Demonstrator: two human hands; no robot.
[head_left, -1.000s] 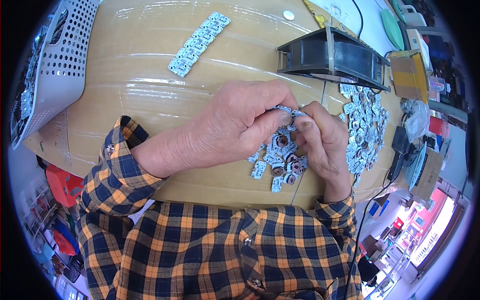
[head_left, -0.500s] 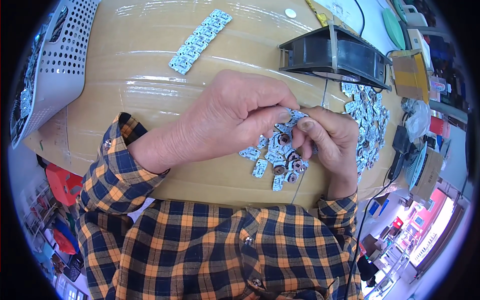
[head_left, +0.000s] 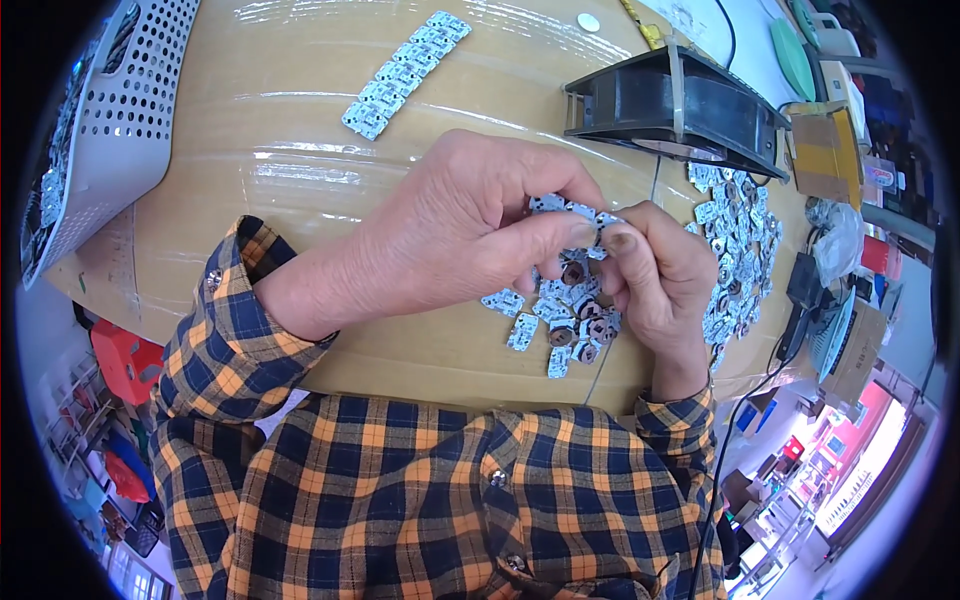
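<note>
A short strip of small light-blue circuit boards (head_left: 550, 204) is held up between my two hands. My left hand (head_left: 480, 225) pinches it between thumb and index finger. At its other end my right hand (head_left: 660, 275) grips with thumb and bent fingers, which cover part of the boards. Just beneath the hands lies a small pile of loose circuit boards (head_left: 553, 309), some bearing dark round parts (head_left: 562, 336). Farther up the table a row of overlapping boards (head_left: 405, 75) lies slanted.
A black fan (head_left: 680, 105) stands behind my right hand on the brown covered table (head_left: 300, 200). Right of it spreads a larger heap of boards (head_left: 738, 250). A perforated grey basket (head_left: 125, 140) stands at the left edge. Cables (head_left: 790, 345) run along the right.
More of the strip of boards now shows above my left thumb. My right hand has turned slightly, its thumb pressed near my left thumb. The view has shifted a little.
</note>
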